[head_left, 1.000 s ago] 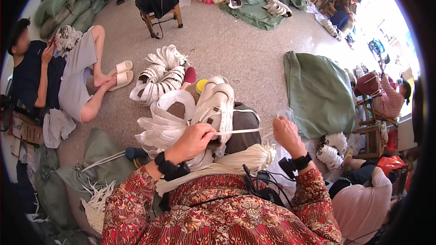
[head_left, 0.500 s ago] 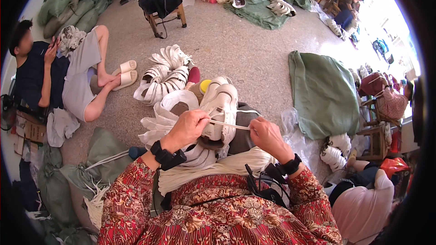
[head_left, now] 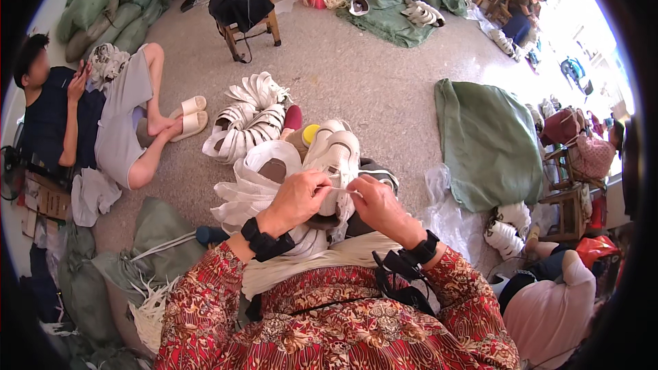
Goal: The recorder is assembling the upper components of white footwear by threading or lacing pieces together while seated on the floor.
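Note:
A white shoe upper (head_left: 336, 154) lies in front of me, its toe pointing away. Over its near end my left hand (head_left: 300, 197) is closed in a pinch on a white shoelace (head_left: 340, 190). My right hand (head_left: 377, 207) pinches the same lace a short way to the right, so a small length spans between the fingers. Both hands hide part of the shoe's opening. Left of it sit more white shoe uppers (head_left: 236, 195), fanned out and overlapping. A thick bundle of pale laces (head_left: 308, 264) lies across my lap.
Ahead on the floor is a ring of white uppers (head_left: 250, 116). To the right lies a green cloth sack (head_left: 486, 140) beside clear plastic (head_left: 449, 216). A seated person (head_left: 75, 109) is at the left, and a stool (head_left: 247, 17) with black cloth stands farther off.
My hands have come closer together over the shoe, the right one moving left. The length of lace between them is shorter.

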The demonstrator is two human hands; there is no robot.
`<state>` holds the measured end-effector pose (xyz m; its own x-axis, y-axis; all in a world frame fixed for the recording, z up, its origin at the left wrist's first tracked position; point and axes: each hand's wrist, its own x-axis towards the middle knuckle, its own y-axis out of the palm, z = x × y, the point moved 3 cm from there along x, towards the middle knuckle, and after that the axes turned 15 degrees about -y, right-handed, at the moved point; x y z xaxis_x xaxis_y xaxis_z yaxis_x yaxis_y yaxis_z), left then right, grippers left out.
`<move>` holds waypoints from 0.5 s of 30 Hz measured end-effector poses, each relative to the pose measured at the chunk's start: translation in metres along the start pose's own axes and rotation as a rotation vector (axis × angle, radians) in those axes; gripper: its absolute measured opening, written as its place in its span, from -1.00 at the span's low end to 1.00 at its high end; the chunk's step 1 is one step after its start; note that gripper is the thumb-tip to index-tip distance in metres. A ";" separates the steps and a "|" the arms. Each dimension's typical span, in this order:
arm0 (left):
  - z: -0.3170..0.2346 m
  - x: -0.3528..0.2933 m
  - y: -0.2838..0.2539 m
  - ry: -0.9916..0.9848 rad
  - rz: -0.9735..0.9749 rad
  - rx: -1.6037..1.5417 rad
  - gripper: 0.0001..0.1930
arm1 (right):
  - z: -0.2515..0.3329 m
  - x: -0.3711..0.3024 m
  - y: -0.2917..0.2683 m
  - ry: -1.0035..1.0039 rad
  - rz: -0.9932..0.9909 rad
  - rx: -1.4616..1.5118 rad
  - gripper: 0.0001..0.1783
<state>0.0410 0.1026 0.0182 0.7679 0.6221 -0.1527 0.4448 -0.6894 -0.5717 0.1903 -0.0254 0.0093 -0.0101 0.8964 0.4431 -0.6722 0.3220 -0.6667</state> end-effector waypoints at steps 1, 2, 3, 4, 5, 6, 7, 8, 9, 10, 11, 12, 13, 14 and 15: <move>-0.002 0.000 0.003 0.054 -0.027 0.014 -0.87 | 0.007 0.005 0.002 -0.009 -0.091 0.023 -0.89; -0.003 0.001 0.004 0.108 -0.053 0.027 -0.88 | 0.007 0.009 0.005 -0.009 -0.093 0.020 -0.89; -0.003 0.004 0.005 0.112 -0.052 0.027 -0.88 | 0.006 0.012 0.007 -0.010 -0.068 0.062 -0.89; -0.006 0.004 0.004 0.105 -0.038 0.014 -0.88 | 0.005 0.013 0.009 -0.010 -0.043 0.105 -0.89; -0.008 0.006 0.003 0.099 -0.023 0.001 -0.88 | 0.002 0.013 0.009 0.014 -0.053 0.131 -0.90; -0.008 0.010 0.002 0.102 -0.020 0.001 -0.88 | 0.000 0.011 0.009 0.016 -0.055 0.129 -0.90; -0.004 0.014 -0.003 0.063 -0.010 -0.026 -0.89 | -0.004 0.007 0.010 0.076 -0.044 0.136 -0.90; 0.000 0.020 -0.008 0.024 0.001 -0.053 -0.89 | -0.007 0.002 0.011 0.137 -0.033 0.142 -0.91; 0.005 0.028 -0.015 -0.008 -0.078 0.009 -0.83 | -0.008 -0.001 0.012 0.136 -0.033 0.141 -0.91; 0.016 0.039 -0.016 -0.002 -0.077 0.006 -0.83 | -0.010 -0.006 0.014 0.171 -0.033 0.168 -0.91; 0.032 0.052 -0.016 0.005 -0.107 0.039 -0.76 | -0.010 -0.006 0.016 0.199 -0.030 0.202 -0.91; 0.044 0.064 -0.014 0.014 -0.133 0.069 -0.68 | -0.008 -0.003 0.016 0.195 -0.028 0.200 -0.91; 0.047 0.072 -0.010 -0.094 -0.002 -0.051 -0.50 | -0.003 -0.001 0.014 0.141 -0.053 0.226 -0.91; 0.047 0.078 -0.011 -0.094 0.001 -0.051 -0.50 | 0.002 0.002 0.011 0.086 -0.077 0.253 -0.90; 0.049 0.084 -0.009 -0.144 0.092 -0.046 -0.45 | 0.000 0.003 0.010 0.110 -0.039 0.281 -0.90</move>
<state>0.0789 0.1795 -0.0291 0.7336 0.6002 -0.3186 0.3988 -0.7599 -0.5133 0.1832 -0.0191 0.0041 0.0898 0.9177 0.3871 -0.8491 0.2737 -0.4518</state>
